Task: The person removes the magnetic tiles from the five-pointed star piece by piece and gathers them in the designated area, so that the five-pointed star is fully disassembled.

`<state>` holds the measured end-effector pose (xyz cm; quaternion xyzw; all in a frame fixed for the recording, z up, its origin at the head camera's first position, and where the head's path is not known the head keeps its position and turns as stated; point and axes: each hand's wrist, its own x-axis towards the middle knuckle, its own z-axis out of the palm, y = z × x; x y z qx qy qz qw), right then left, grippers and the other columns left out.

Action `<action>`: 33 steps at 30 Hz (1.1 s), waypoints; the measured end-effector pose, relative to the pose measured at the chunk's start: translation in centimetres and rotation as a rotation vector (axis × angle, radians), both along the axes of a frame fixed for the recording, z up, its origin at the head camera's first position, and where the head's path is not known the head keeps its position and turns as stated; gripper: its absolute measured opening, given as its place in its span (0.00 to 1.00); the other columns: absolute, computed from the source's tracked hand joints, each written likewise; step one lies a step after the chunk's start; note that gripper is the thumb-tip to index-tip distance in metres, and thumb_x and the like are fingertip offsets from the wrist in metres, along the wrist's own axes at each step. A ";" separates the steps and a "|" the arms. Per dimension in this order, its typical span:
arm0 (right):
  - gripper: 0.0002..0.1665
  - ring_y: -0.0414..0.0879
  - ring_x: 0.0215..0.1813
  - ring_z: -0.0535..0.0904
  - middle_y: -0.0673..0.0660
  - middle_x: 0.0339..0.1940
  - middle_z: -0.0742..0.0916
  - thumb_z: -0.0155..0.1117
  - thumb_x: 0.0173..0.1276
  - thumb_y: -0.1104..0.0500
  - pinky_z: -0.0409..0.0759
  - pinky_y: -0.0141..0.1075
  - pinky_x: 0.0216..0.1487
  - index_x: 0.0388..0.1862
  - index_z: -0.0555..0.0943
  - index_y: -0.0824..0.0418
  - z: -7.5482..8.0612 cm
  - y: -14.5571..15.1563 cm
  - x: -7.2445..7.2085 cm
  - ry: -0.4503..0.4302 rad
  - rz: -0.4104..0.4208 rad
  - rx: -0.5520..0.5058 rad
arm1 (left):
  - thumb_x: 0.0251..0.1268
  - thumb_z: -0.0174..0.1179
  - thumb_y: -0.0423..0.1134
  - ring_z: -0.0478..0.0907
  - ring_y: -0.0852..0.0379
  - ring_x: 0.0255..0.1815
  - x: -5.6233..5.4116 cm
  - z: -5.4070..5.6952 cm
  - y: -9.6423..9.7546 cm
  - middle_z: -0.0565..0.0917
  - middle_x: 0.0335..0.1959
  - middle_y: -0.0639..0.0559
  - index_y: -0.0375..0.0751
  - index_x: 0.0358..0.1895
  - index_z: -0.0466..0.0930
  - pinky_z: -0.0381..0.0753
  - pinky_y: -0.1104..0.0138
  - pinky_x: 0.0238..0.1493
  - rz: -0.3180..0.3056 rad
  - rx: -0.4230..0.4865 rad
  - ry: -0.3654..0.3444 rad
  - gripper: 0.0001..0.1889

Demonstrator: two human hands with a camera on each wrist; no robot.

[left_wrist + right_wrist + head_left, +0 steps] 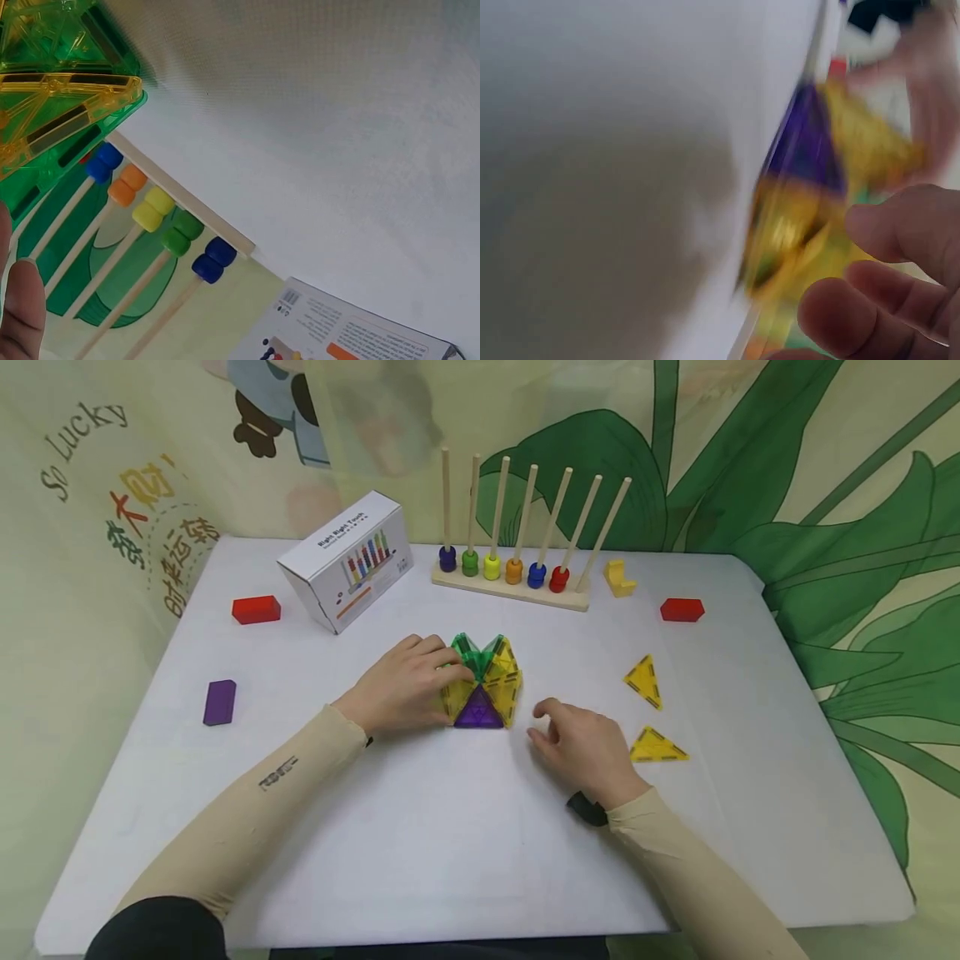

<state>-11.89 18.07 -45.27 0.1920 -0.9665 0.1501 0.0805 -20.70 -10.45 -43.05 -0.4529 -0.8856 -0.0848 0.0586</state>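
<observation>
A small structure of translucent magnetic tiles stands mid-table, green at the back, yellow at the sides, with a purple triangle tile in front. My left hand holds its left side, the fingers bent over the yellow and green tiles. In the left wrist view, yellow and green tiles show close up beside the fingertips. My right hand hovers to the right of the structure, fingers loosely bent and holding nothing. The right wrist view is blurred, with the structure just beyond the fingertips.
Two yellow triangle tiles lie to the right. Behind stand a peg rack with coloured beads and a white box. Red blocks, a purple block and a yellow block lie around the table.
</observation>
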 end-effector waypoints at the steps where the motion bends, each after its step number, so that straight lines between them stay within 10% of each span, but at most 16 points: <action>1: 0.18 0.37 0.18 0.67 0.47 0.19 0.80 0.76 0.66 0.53 0.68 0.31 0.20 0.49 0.82 0.58 0.0 -1.1 -0.2 0.010 0.038 0.016 | 0.50 0.80 0.56 0.78 0.49 0.58 0.0 0.0 0.0 0.86 0.57 0.50 0.49 0.59 0.84 0.76 0.53 0.63 0.000 -0.001 0.001 0.32; 9: 0.32 0.51 0.23 0.85 0.58 0.25 0.89 0.77 0.65 0.51 0.81 0.44 0.21 0.62 0.77 0.62 0.0 -6.2 -1.5 0.008 0.089 0.084 | 0.48 0.81 0.55 0.78 0.50 0.56 0.2 -0.4 0.0 0.87 0.55 0.52 0.48 0.59 0.84 0.78 0.54 0.60 -0.018 0.017 0.028 0.33; 33: 0.33 0.53 0.20 0.85 0.59 0.22 0.88 0.81 0.60 0.53 0.81 0.44 0.20 0.57 0.74 0.63 0.0 -8.0 -2.3 0.000 0.040 0.144 | 0.47 0.82 0.55 0.79 0.50 0.56 0.2 -0.4 -0.4 0.87 0.55 0.52 0.48 0.59 0.85 0.78 0.55 0.60 -0.027 0.058 0.060 0.34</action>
